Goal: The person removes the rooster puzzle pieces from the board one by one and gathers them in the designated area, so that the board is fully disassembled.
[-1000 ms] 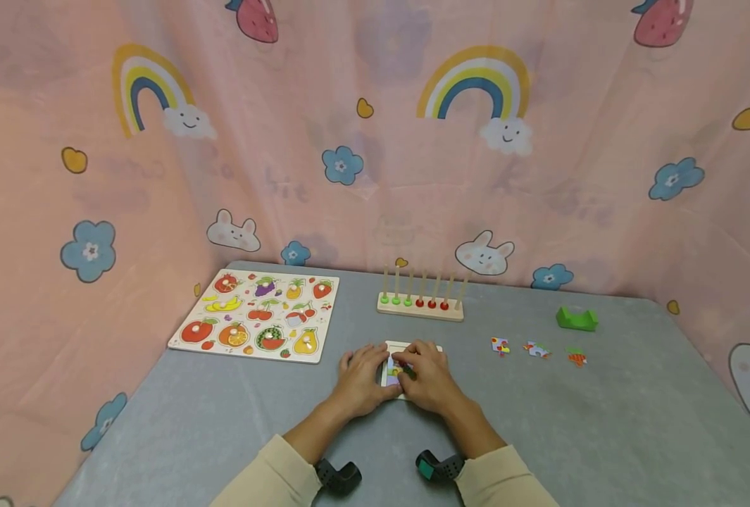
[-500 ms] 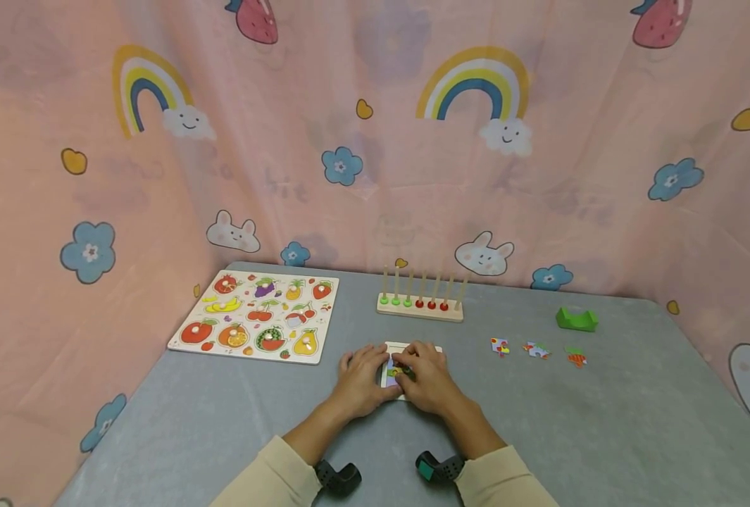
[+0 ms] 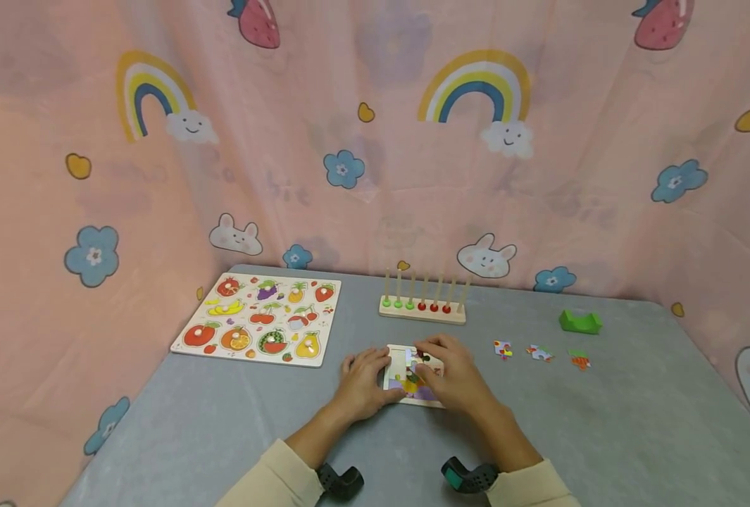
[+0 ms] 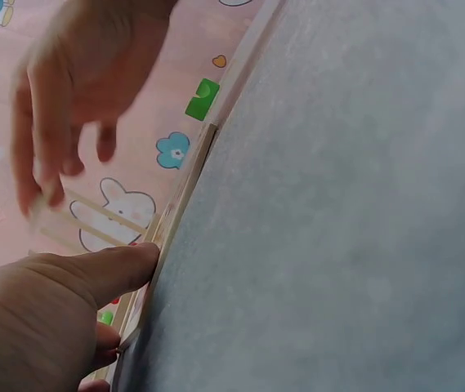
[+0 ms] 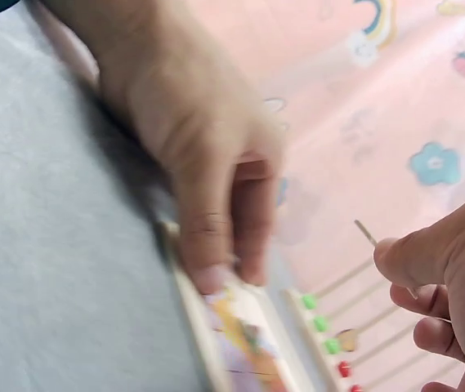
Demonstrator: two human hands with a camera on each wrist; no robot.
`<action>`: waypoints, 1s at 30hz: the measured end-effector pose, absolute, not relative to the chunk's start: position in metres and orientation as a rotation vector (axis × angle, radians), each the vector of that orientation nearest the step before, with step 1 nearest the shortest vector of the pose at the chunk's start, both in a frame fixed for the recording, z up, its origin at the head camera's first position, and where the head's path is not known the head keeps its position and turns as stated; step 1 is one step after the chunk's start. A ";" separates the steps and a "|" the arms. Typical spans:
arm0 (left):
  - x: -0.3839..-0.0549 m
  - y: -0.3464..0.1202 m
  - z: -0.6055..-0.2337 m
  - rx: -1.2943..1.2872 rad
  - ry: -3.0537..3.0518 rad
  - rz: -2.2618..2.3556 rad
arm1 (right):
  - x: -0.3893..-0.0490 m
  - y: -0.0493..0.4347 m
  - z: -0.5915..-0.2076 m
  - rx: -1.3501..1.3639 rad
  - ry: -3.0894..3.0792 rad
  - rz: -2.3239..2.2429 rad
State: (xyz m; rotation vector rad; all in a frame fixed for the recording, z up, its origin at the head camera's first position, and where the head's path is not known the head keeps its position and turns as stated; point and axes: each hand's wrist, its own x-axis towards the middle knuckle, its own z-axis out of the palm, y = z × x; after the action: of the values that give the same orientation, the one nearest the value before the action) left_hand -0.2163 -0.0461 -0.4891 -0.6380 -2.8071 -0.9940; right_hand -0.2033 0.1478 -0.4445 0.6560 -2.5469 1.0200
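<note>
A small wooden-framed jigsaw puzzle [image 3: 397,362] lies in front of me, partly filled with purple, yellow and green picture pieces. At its left side my left hand [image 3: 365,386] holds the frame, thumb along the near edge and fingers by the left edge. My right hand [image 3: 460,373] is over the right part of the puzzle. In the right wrist view, its thumb and fingers pinch a thin puzzle piece [image 5: 365,232], seen edge-on, raised off the frame. The left wrist view shows the right hand [image 4: 85,90] held above the frame's edge.
Three loose jigsaw pieces [image 3: 539,353] lie in a row to the right. Behind them sits a green notched block [image 3: 580,322]. A wooden peg stand [image 3: 422,310] with green and red beads is behind the puzzle. The fruit peg board [image 3: 254,325] lies at the back left.
My right hand has lifted and shifted right, pinching a puzzle piece, so more of the picture shows. The left hand has stayed on the frame.
</note>
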 end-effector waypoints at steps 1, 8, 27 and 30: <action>-0.216 -0.046 -0.489 -0.638 -2.808 -0.994 | -0.201 0.151 -0.441 0.657 -2.535 1.026; -0.216 -0.049 -0.489 -0.639 -2.808 -1.012 | -0.190 0.173 -0.423 0.666 -2.465 1.000; -0.215 -0.048 -0.489 -0.657 -2.805 -1.028 | -0.169 0.230 -0.412 0.571 -2.374 0.911; -0.215 -0.047 -0.488 -0.659 -2.812 -1.027 | -0.168 0.238 -0.414 0.557 -2.364 0.895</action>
State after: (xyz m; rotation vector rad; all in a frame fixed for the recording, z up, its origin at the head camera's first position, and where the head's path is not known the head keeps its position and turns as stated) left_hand -0.2147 -0.0472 -0.4881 -0.6593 -2.8122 -1.0267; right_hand -0.1684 0.2382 -0.4135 0.5574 -2.3635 0.8951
